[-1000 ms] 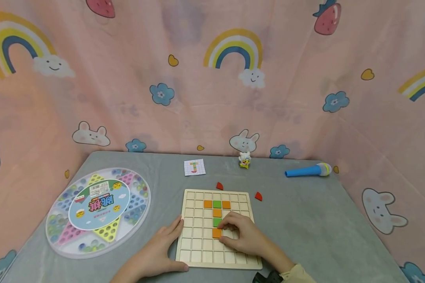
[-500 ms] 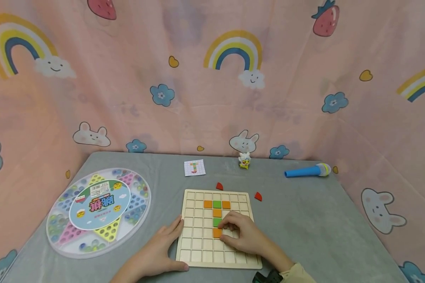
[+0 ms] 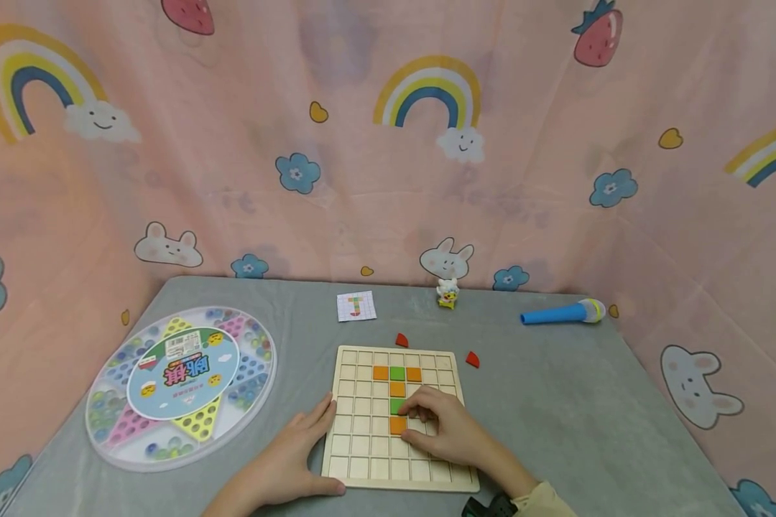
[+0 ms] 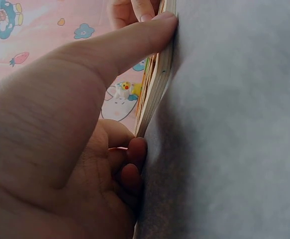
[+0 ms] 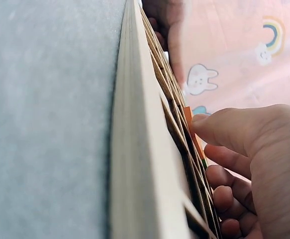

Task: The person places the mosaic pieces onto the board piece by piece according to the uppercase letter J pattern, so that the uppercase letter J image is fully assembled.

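Observation:
A pale wooden grid board (image 3: 368,470) lies on the grey table. My left hand (image 3: 291,456) rests at its left side, fingers extended along the left edge and the thumb at the near left corner. Orange and green square tiles form a T shape on the grid. My right hand (image 3: 446,431) is over the board, thumb and index finger at opposite ends of the lowest orange tile (image 3: 396,425). In the right wrist view the thumb touches this orange tile (image 5: 189,119). Its index fingertip partly covers the green tile (image 3: 395,406) above.
Two red quarter-round pieces (image 3: 472,359) lie beyond the board. A small pattern card (image 3: 356,306), a toy figure (image 3: 447,294) and a blue toy microphone (image 3: 562,312) stand or lie farther back. At left is a round Chinese checkers set (image 3: 181,388) with marbles.

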`<state>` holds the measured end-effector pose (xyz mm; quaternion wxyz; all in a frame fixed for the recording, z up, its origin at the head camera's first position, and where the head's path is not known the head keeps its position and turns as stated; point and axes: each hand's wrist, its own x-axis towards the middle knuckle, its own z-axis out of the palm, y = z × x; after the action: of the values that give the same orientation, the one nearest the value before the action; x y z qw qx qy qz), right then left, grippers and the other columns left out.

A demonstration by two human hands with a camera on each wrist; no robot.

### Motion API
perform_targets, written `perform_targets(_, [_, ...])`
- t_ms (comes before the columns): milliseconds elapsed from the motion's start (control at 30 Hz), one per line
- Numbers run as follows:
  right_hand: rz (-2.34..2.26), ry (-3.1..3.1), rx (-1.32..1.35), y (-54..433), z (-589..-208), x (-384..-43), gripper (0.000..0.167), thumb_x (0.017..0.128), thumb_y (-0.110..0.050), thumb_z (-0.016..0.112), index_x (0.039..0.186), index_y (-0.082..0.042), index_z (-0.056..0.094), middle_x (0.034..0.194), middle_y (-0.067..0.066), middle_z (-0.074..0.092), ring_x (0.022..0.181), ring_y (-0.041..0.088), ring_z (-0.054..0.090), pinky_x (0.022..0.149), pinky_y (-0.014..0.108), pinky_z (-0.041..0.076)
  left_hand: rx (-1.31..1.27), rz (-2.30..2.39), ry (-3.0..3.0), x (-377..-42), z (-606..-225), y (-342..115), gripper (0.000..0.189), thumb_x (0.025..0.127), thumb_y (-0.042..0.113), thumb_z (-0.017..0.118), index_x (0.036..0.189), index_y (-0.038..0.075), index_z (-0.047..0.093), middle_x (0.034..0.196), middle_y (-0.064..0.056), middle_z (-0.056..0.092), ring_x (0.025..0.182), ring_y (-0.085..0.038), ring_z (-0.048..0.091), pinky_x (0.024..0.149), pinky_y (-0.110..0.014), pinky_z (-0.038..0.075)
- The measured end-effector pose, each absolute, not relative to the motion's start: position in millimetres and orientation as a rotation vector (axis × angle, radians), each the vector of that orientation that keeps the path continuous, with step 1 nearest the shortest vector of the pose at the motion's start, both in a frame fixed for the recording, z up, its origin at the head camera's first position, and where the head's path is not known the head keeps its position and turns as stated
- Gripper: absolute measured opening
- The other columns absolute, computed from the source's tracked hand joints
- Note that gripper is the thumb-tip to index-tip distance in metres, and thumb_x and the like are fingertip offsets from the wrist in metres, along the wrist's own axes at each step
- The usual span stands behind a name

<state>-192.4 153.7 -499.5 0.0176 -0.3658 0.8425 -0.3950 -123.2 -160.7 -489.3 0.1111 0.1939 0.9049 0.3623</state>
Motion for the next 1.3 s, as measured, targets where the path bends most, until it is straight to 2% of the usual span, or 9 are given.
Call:
perform_targets(533, [-1.196,2.635,-1.105,153,-496,-193,0.017,0.092,-0.019,0.085,0.105,-0.021,0.075,0.098,-0.009,0.066,0.083,0.006,0.054,0.074,0.023,0.049,0.551,1.076,2.641,-124,-488,-160,0.125,0.074,0.057,0.093,0.167,0.003,0.029,0.177,-0.01,0.018,0.148,-0.037,0.037,0.112,-0.062,0.041])
perform_targets(833, [-1.196,2.604,-1.076,154,-491,-192,0.017,0.093,-0.025,0.084,0.107,-0.021,0.074,0.099,-0.009,0.067,0.084,0.007,0.056,0.076,0.024,0.049,0.554,1.06,2.647,-124,-489,-161,0.126,0.073,0.059,0.092,0.166,0.002,0.03,0.177,-0.011,0.019,0.148,-0.037,0.038,0.113,-0.063,0.04])
perform_targets(1133, [-1.225,2.631,-1.175,159,-477,-202,0.031,0.093,-0.016,0.084,0.121,-0.009,0.072,0.103,0.002,0.069,0.085,0.014,0.059,0.072,0.027,0.052,0.569,1.059,2.658,-124,-490,-161,0.125,0.073,0.059,0.093,0.166,0.002,0.03,0.177,-0.01,0.019,0.145,-0.034,0.04,0.112,-0.06,0.042])
perform_targets(1300, [-1.222,2.77,-1.099,176,-465,-217,0.037,0.092,-0.01,0.082,0.126,-0.003,0.071,0.104,0.007,0.068,0.089,0.022,0.06,0.072,0.032,0.052,0.578,1.063,2.649,-124,-488,-162,0.125,0.074,0.059,0.092,0.167,0.003,0.03,0.177,-0.011,0.019,0.145,-0.035,0.04,0.111,-0.059,0.043])
